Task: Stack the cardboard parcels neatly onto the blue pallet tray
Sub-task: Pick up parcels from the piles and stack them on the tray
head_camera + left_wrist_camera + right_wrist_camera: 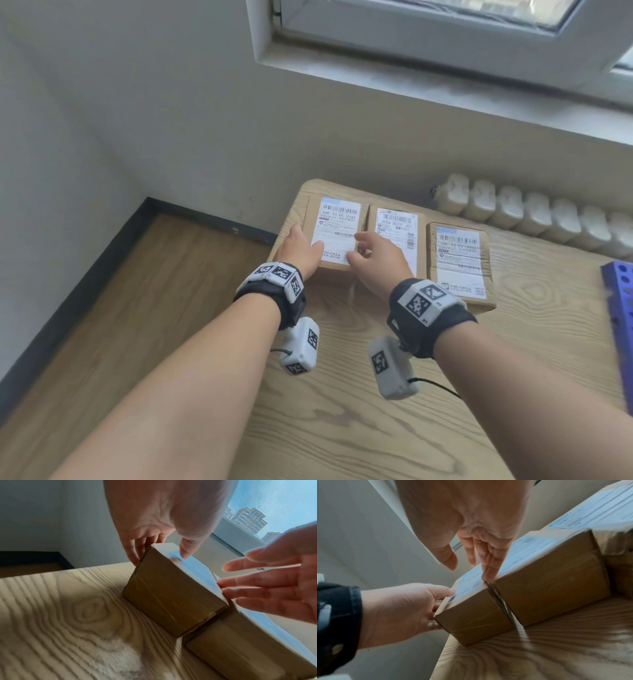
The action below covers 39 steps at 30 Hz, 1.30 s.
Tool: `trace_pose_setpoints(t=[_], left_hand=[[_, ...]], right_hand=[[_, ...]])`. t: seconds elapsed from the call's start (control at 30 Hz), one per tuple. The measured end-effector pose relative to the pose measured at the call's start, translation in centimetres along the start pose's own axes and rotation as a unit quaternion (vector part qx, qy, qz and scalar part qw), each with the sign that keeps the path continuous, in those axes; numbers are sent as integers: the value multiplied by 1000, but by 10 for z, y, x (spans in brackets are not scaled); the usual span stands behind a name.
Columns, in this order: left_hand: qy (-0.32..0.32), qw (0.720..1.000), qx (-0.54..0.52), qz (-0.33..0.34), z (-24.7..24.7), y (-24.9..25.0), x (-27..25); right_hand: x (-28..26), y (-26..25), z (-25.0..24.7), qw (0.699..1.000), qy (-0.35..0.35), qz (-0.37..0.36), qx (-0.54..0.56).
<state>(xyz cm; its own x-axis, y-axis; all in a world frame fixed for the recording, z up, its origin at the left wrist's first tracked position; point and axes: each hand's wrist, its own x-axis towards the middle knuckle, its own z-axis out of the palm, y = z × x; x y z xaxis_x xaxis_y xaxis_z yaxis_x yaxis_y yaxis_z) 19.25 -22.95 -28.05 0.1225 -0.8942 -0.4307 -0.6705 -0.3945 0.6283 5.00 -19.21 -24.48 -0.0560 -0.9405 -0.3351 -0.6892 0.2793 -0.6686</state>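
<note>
Three cardboard parcels with white shipping labels lie in a row at the table's far left. My left hand (pixel 306 248) holds the left parcel (pixel 337 222): its fingers (pixel 135 555) run down the parcel's (pixel 171 595) left side and the thumb rests on the label. My right hand (pixel 368 251) is open, its straight fingertips (pixel 489 573) at the seam between the left parcel (pixel 474 615) and the middle parcel (pixel 553 588). The right parcel (pixel 459 267) lies apart, untouched. The blue pallet tray (pixel 620 308) shows only at the right edge.
The wooden table (pixel 359 411) ends just left of the left parcel, with floor (pixel 137 308) below. A white radiator (pixel 531 212) and a window sill (pixel 445 89) run behind the parcels. Bare tabletop lies between the parcels and the tray.
</note>
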Motion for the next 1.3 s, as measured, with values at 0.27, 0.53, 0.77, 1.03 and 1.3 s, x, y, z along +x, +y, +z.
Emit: trace_pose_setpoints(t=[0.27,0.53,0.77,1.03,1.3], left_hand=[[-15,996,-51,-75,-3,-26,-2],[-39,982,-137,-126,-7,-51,-16],[-21,965,-227,-128,-20,-66,-26],[-47,954,-282,-93,-31,-61,-46],[-45,959,-277,-46,-33,-60,-66]], right_hand=[[3,-3,11,999,-11,15,-31],[-13,1,30,998,-25,4,-58],[-28,1,35,999,-19,9,38],[-49,-5,26,995,26,8,92],[-74,2,17,987,74,13,144]])
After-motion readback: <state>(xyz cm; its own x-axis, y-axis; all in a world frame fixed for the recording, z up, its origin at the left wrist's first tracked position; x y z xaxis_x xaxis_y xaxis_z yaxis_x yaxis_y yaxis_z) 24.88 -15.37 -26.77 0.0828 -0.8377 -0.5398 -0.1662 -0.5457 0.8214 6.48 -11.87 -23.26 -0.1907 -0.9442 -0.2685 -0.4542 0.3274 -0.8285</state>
